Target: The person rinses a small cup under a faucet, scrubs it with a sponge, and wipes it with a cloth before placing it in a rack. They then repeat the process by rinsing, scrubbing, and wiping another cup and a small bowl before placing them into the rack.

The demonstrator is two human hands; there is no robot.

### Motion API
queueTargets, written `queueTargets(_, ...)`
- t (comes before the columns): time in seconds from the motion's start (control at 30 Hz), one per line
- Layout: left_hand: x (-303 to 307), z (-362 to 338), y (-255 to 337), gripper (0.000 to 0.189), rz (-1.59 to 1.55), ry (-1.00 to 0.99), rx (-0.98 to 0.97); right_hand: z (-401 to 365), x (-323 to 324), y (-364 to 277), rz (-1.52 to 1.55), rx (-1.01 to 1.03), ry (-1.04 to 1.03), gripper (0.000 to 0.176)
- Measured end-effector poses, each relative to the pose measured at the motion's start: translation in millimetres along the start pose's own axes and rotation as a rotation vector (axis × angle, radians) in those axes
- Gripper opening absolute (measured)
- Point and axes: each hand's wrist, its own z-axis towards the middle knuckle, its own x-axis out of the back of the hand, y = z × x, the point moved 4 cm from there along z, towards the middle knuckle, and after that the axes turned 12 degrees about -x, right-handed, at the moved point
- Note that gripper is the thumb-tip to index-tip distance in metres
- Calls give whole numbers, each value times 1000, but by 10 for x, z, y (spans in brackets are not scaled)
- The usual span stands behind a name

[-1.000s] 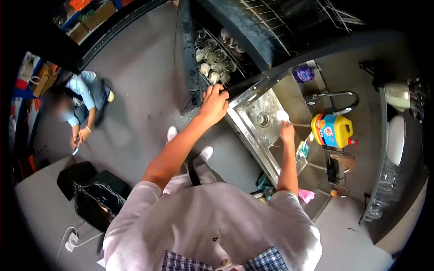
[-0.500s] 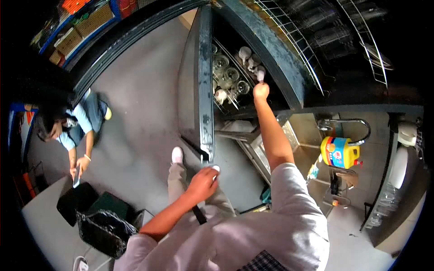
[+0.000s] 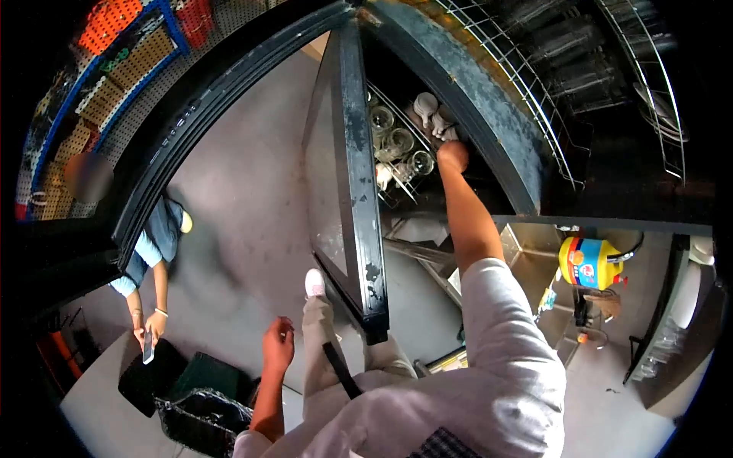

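My right hand reaches into the open cabinet. Its fingers are closed at the lower end of the group of white ceramic pieces, on the nearest white piece; the fingertips are hidden behind the hand. Clear glass vessels stand to the left of these on a wire rack. My left hand hangs low, left of the cabinet door, with its fingers loosely bent and apart. Nothing shows in it, and it does not touch the door.
Another person's hands hold a phone at the left. A black bin stands below them. A wire shelf hangs upper right. A yellow jug is by the sink at the right.
My left hand has left the door's lower edge and moved left and down. My right hand is deeper among the white pieces. The view has shifted, and the door's lower end appears lower.
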Motion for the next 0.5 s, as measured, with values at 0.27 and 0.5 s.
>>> queueTargets(0.27,-1,-41,-70,17,-63,-31,-38,-212,326,-176,70,-46,-31,49)
queueTargets(0.5,89,-104,-67,14,-76,-4,-41,794,-877,265,206,145,97,44)
